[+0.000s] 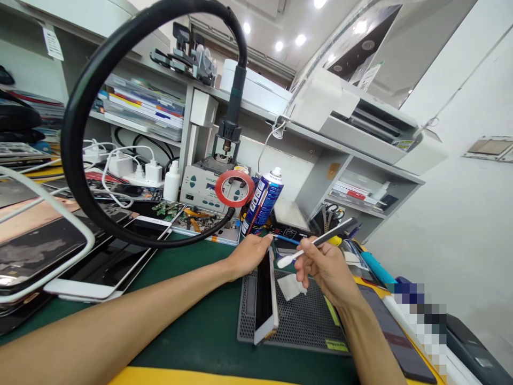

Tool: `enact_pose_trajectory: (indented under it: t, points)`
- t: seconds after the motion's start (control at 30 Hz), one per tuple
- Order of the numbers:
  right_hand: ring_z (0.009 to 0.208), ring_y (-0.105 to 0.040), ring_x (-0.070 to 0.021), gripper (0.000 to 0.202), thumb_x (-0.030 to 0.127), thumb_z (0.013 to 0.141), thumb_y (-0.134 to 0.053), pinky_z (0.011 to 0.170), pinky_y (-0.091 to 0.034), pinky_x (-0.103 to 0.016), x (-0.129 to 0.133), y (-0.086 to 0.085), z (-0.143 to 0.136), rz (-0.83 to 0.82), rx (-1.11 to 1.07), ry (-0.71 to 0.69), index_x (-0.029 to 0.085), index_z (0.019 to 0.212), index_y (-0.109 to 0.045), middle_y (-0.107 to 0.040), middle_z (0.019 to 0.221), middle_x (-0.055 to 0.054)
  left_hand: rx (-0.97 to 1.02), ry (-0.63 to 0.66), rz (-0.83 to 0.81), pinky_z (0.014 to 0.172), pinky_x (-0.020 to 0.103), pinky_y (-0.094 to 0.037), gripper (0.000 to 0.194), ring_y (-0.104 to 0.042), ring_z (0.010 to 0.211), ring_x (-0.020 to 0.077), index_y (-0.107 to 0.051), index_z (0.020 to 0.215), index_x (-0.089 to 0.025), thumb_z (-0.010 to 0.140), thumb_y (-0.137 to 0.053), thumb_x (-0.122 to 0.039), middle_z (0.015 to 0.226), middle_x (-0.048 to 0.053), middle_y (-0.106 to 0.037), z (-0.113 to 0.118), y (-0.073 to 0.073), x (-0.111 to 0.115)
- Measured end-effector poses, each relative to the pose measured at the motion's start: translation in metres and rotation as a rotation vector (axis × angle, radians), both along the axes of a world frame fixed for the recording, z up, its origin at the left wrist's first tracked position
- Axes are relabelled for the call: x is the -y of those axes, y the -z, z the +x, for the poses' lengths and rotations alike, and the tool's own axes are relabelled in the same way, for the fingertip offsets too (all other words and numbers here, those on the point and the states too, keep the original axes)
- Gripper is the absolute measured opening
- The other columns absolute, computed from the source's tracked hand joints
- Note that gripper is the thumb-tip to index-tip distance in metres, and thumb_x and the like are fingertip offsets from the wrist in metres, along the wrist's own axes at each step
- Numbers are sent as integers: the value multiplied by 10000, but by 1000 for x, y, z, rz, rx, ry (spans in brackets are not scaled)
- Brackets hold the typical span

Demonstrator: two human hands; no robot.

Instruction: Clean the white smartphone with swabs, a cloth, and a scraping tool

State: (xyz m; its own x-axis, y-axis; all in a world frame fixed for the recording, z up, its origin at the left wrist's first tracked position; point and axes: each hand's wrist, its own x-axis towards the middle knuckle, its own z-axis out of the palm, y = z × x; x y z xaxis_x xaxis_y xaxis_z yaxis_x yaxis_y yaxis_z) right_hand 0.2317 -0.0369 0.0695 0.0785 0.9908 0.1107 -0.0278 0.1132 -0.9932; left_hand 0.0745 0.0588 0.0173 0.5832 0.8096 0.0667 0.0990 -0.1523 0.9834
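My left hand [248,255] is closed round the far end of a white-framed smartphone [264,299]. The phone is tipped up on its long edge above a grey perforated mat [312,326], its dark screen facing left. In my right hand [324,264] is a cotton swab [286,260], its white tip pointing left toward the phone. A dark flat stick [336,231] runs out past the same fingers on the other side; whether it is joined to the swab I cannot tell. Under the right hand, a crumpled white wipe [292,286] lies on the mat.
A blue spray can [262,200] stands behind the left hand, beside a grey control unit [206,187]. A black flexible hose [74,144] loops over the left side. Several phones lie at left, including a white one [116,262]. A dark panel [395,334] lies at right.
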Motion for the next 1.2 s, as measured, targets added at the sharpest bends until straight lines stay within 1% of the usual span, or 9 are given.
enact_pose_trajectory:
  t: [0.13,0.23,0.3,0.37,0.43,0.67,0.93,1.2]
  points:
    - [296,-518,-115,403,453,755,-745,244,-367,-167,-4,4,-11,-9,-7,167,165,651,-484,-590,463,12,-4,10,4,468,256,-272,618,-370,396,101,-629,618,-124,905,-329,-583,568,38,-615,-1,-1,1]
    - [259,-476,-104,415,463,756,-736,221,-320,-159,-5,5,-18,-27,-73,164,184,654,-446,-551,438,44,-9,8,13,465,256,-264,625,-352,393,99,-624,615,-125,905,-322,-589,539,26,-586,-1,-2,1]
    - [258,-465,-94,413,463,761,-729,222,-303,-153,-5,5,-23,-19,-108,139,190,665,-435,-559,456,46,-18,2,26,462,257,-252,629,-322,384,100,-622,608,-128,904,-324,-595,454,-3,-503,-2,-3,2]
    - [270,-465,-88,408,463,770,-721,233,-297,-148,-4,6,-28,-4,-111,125,194,675,-429,-581,481,36,-23,-1,36,460,258,-244,629,-301,379,106,-618,601,-133,908,-319,-593,386,-29,-407,-2,-3,2]
    - [288,-471,-84,402,465,782,-711,249,-295,-145,-4,8,-31,22,-81,127,195,685,-428,-598,503,26,-23,-2,38,460,259,-242,628,-296,379,110,-614,596,-137,910,-317,-592,361,-39,-360,-2,-3,2]
    - [318,-478,-72,378,468,838,-653,301,-293,-153,-5,14,-28,147,86,154,186,689,-449,-589,522,30,-24,-2,45,468,260,-243,623,-320,394,117,-619,618,-136,906,-318,-600,369,-34,-377,-1,0,0]
    - [330,-474,-71,352,457,862,-628,312,-301,-160,-8,16,-26,180,148,175,188,701,-467,-593,545,36,-20,-2,62,487,262,-254,624,-355,426,129,-613,621,-141,889,-326,-626,395,-32,-381,0,3,-2]
    - [342,-481,-71,354,472,863,-620,320,-317,-170,-8,16,-24,208,195,198,183,705,-490,-604,556,19,-25,-10,56,493,262,-247,594,-336,430,125,-553,578,-160,889,-329,-614,393,-35,-366,1,3,-2]
